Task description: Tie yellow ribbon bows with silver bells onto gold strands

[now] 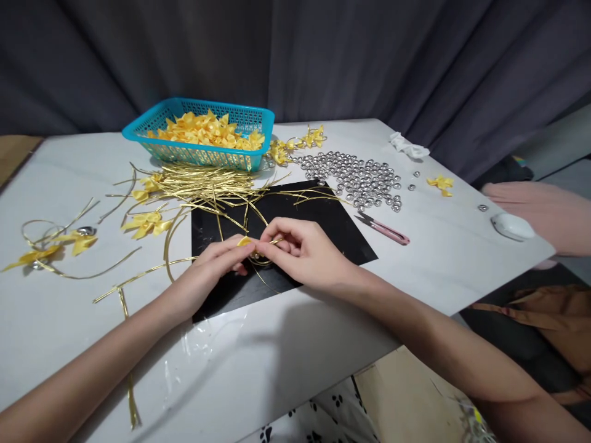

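Over the black mat (344, 234), the left hand (217, 261) is pinching a yellow flower (244, 241), the right hand (307, 252) gold wire (277, 240), fingertips closed; wired flowers (44, 253) are lying left of the mat, apparently unwired ones (203, 130) filling the basket (255, 162) behind it.

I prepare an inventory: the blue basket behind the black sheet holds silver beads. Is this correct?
Wrong contents: in the head view, the blue basket behind the black sheet holds folded yellow pieces; the silver beads lie on the table.

Dim curtain (318, 61) behind a brighter white table (425, 264); soft shadows (318, 332) across its front, stretched picture edges
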{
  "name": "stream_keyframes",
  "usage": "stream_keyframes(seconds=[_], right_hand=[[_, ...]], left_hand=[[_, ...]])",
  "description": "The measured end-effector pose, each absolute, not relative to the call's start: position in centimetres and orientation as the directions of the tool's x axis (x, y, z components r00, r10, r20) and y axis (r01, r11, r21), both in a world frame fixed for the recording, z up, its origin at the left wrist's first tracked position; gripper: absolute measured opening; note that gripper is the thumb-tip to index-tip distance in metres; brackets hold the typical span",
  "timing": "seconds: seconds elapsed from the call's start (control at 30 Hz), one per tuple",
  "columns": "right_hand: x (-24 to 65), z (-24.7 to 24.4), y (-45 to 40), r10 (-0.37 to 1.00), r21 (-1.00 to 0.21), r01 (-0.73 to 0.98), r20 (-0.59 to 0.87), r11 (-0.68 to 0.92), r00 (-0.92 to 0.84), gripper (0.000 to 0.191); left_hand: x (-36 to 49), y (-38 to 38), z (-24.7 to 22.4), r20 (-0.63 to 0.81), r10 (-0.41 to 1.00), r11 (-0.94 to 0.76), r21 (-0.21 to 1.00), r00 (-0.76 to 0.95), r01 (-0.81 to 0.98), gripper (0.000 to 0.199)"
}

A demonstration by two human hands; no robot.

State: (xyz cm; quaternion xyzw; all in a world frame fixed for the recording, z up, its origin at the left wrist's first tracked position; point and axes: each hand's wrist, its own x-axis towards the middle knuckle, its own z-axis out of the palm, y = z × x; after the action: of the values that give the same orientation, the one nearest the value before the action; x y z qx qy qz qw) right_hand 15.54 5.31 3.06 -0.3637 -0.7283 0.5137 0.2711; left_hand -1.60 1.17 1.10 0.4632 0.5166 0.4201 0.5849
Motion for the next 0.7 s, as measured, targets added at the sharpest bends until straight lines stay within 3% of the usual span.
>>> stream_keyframes(seconds=[0.13, 0.2, 0.27, 0.33, 0.47, 0.6, 0.7], right_hand=[[15.4, 3.1, 5.3, 0.850, -0.954, 0.276, -0.051, 0.114, -0.525, 0.014], [15.4, 3.0, 5.3, 0.854, -0.956, 0.295, -0.151, 0.002, -0.497, 0.030], [15.5, 2.8, 5.3, 0.801, -0.946, 0.306, -0.266, -0.109, -0.537, 0.046], [15.6, 2.8, 5.4, 0.728, -0.933, 0.331, -0.323, -0.139, -0.605, 0.042], [16.0, 3.3, 5.9, 0.649, -0.907, 0.420, -0.340, -0.035, -0.681, 0.012], [17.0, 4.6, 6.5, 0.637, -0.863, 0.492, -0.317, 0.115, -0.703, 0.020], [18.3, 6.1, 6.9, 0.550, -0.844, 0.460, -0.253, 0.276, -0.796, 0.020]], left_hand=[[-1.7, 1.6, 1.3, -0.288, 0.955, 0.295, 0.950, 0.071, -0.107, 0.017], [-1.6, 1.7, 1.5, -0.312, 0.950, 0.310, 0.931, 0.020, -0.195, 0.019], [-1.4, 1.7, 1.6, -0.317, 0.948, 0.307, 0.921, -0.004, -0.241, 0.017], [-1.3, 1.5, 1.5, -0.315, 0.949, 0.299, 0.924, -0.029, -0.238, 0.014], [-1.0, 1.3, 1.1, -0.293, 0.944, 0.262, 0.946, -0.151, -0.191, 0.013], [-1.0, 1.2, 0.8, -0.252, 0.948, 0.220, 0.960, -0.195, -0.172, 0.014], [-1.0, 1.2, 0.9, -0.258, 0.949, 0.234, 0.962, -0.184, -0.138, 0.016]])
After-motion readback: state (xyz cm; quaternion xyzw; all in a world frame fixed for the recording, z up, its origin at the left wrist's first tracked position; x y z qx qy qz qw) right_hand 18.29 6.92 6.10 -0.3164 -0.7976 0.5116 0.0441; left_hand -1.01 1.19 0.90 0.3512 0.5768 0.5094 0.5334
